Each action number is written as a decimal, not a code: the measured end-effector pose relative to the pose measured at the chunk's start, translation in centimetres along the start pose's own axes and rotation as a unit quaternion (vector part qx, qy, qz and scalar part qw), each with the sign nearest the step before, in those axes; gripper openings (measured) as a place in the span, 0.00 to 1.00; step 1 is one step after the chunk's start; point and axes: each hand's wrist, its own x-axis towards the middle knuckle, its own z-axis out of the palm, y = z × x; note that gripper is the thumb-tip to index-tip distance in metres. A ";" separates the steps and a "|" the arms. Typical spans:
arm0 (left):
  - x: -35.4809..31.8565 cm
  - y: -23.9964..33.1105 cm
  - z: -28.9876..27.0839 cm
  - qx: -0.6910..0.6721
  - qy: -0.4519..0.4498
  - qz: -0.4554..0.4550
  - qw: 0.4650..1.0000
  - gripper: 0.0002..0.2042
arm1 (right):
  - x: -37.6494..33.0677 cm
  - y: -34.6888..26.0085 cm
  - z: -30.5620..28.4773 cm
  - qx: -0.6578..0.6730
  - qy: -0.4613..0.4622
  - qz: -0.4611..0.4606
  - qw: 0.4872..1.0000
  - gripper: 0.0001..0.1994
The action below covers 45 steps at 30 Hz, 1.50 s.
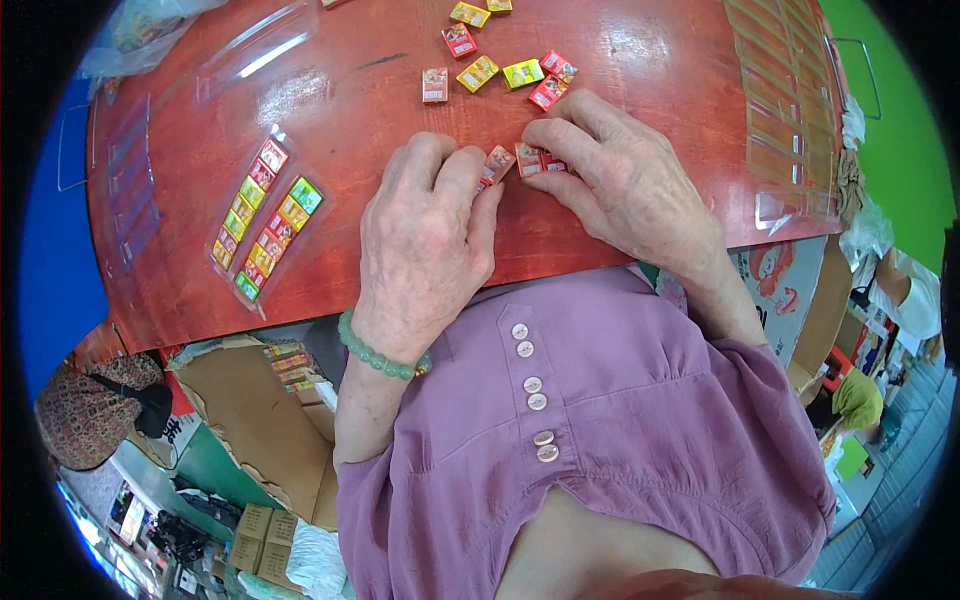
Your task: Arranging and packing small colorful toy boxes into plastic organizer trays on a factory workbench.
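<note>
My left hand [420, 235], with a green bead bracelet [378, 358] on its wrist, pinches a small reddish printed box [499, 163] between thumb and fingers. Close beside it, my right hand [635, 185] grips a short row of small red boxes [529, 159], partly covered by its fingers. The two sets sit nearly end to end, low over the red-brown table [350, 100]. Just beyond my right hand lie two red boxes [548, 92] touching each other. A yellow box [522, 74] and several more red and yellow ones are scattered farther back.
Left of my hands, two narrow clear trays [236, 272] hold rows of coloured boxes. An unfilled clear tray [255, 55] lies behind them. Overlapping clear trays [785, 120] cover the table's right side. An open cardboard carton [250, 400] stands below the near edge at left.
</note>
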 end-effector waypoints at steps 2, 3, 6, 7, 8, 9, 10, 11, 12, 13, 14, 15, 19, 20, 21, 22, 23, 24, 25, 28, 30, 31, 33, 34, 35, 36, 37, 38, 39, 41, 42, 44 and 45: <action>-0.4 0.2 -0.2 0.003 -0.002 -0.001 1.000 0.14 | 0.1 -0.2 -0.1 -0.001 -0.005 0.003 1.000 0.14; -0.5 0.1 -0.2 -0.013 -0.008 -0.009 1.000 0.15 | 0.0 -0.2 -0.1 -0.004 -0.010 0.007 1.000 0.13; -0.8 -0.1 -0.7 -0.045 -0.021 -0.021 0.999 0.17 | -0.1 -0.2 -0.1 -0.015 -0.009 0.001 1.000 0.13; -0.8 -0.2 -0.9 -0.062 -0.026 -0.026 0.997 0.17 | -0.1 -0.2 -0.2 -0.015 -0.008 0.001 1.000 0.13; -0.8 -0.2 -1.0 -0.062 -0.027 -0.025 0.997 0.17 | -0.2 -0.2 -0.2 -0.011 -0.014 0.002 1.000 0.13; -0.8 -0.4 -1.2 -0.053 -0.023 -0.025 0.998 0.18 | -0.2 -0.2 -0.2 -0.006 -0.020 0.004 1.000 0.13; -0.7 -0.4 -1.3 -0.045 -0.020 -0.026 0.998 0.19 | -0.3 -0.3 -0.1 -0.007 -0.019 0.005 1.000 0.13; -0.6 -0.5 -1.4 -0.045 -0.021 -0.024 0.998 0.19 | -0.3 -0.6 0.0 -0.008 -0.014 -0.002 1.000 0.13; -0.4 -0.5 -1.4 -0.044 -0.026 -0.012 0.999 0.19 | -0.3 -0.7 0.1 -0.010 -0.010 -0.008 1.000 0.13; -0.2 -0.6 -1.5 -0.044 -0.032 0.001 0.999 0.19 | -0.2 -0.9 0.1 -0.011 -0.009 -0.007 1.000 0.13; 0.1 -0.7 -1.5 -0.044 -0.032 0.002 0.998 0.19 | -0.1 -1.0 0.2 -0.015 -0.008 0.002 1.000 0.13; 0.3 -0.9 -1.7 -0.041 -0.037 0.026 0.998 0.20 | -0.1 -1.1 0.2 -0.018 -0.007 0.010 1.000 0.13; 0.7 -0.8 -1.4 -0.049 -0.069 0.040 0.996 0.20 | -0.1 -1.1 0.3 -0.018 -0.010 0.013 1.000 0.13; 0.5 -0.7 -1.3 -0.048 -0.069 0.041 0.996 0.20 | -0.1 -0.9 0.4 -0.010 -0.015 0.009 1.000 0.13; 0.4 -0.7 -1.1 -0.051 -0.065 0.040 0.996 0.19 | 0.0 -0.8 0.4 -0.004 -0.017 0.005 1.000 0.13; 0.3 -0.7 -1.0 -0.054 -0.062 0.039 0.996 0.17 | 0.1 -0.7 0.4 -0.006 -0.015 0.004 1.000 0.13; 0.1 -0.6 -1.0 -0.053 -0.059 0.041 0.996 0.17 | 0.2 -0.7 0.5 0.006 -0.020 -0.016 1.000 0.13; -0.1 -0.5 -0.9 -0.041 -0.057 0.034 0.997 0.17 | 0.4 -0.6 0.4 0.016 -0.025 -0.037 0.999 0.13; -0.3 -0.4 -0.9 -0.029 -0.055 0.025 0.998 0.17 | 0.6 -0.6 0.4 0.012 -0.023 -0.040 0.999 0.13; -1.2 -0.3 -0.8 -0.003 -0.040 0.017 0.999 0.17 | 0.9 -0.7 0.6 0.017 -0.052 -0.064 0.996 0.14; -1.5 -0.3 -1.0 0.013 -0.028 0.009 0.999 0.17 | 1.1 -1.0 0.8 0.027 -0.044 -0.068 0.996 0.16; -1.5 -0.3 -1.2 0.023 -0.021 0.001 1.000 0.17 | 1.3 -1.1 0.9 0.042 -0.038 -0.068 0.996 0.17; -1.5 -0.5 -1.3 0.035 -0.012 -0.011 0.999 0.17 | 1.7 -1.0 0.6 0.058 -0.025 -0.072 0.995 0.19; -1.6 -0.6 -1.4 0.030 -0.009 -0.014 0.999 0.19 | 1.9 -0.9 0.4 0.076 -0.012 -0.073 0.994 0.21; -1.6 -0.8 -1.4 0.024 -0.006 -0.015 1.000 0.20 | 2.3 -0.8 -0.2 0.076 -0.014 -0.075 0.994 0.21; -1.7 -0.8 -1.5 0.023 -0.004 -0.019 1.000 0.20 | 2.6 -0.5 -1.1 0.045 0.000 -0.050 0.998 0.22; -1.7 -0.7 -1.5 0.018 0.001 -0.015 1.000 0.22 | 2.8 0.0 -1.7 0.013 0.014 -0.024 1.000 0.24; -1.8 -0.6 -1.5 0.014 0.007 -0.010 1.000 0.23 | 3.0 0.6 -2.0 -0.007 0.036 0.007 0.999 0.25; -1.8 -0.7 -1.4 0.011 0.009 -0.011 1.000 0.23 | 3.0 0.8 -2.3 -0.009 0.034 0.006 0.999 0.25; -2.0 -0.8 -1.2 0.005 0.016 -0.010 1.000 0.27 | 3.0 1.2 -2.9 -0.036 0.042 0.053 0.997 0.26; -2.0 -1.0 -1.0 0.000 0.017 -0.011 1.000 0.27 | 3.0 1.5 -2.9 -0.029 0.019 0.069 0.997 0.27; -2.0 -1.3 -0.6 0.011 0.031 -0.002 0.999 0.28 | 3.2 1.9 -2.7 -0.049 0.014 0.054 0.997 0.27; -2.0 -1.3 -0.5 0.008 0.031 -0.003 0.999 0.28 | 3.2 2.0 -2.7 -0.063 0.014 0.036 0.997 0.27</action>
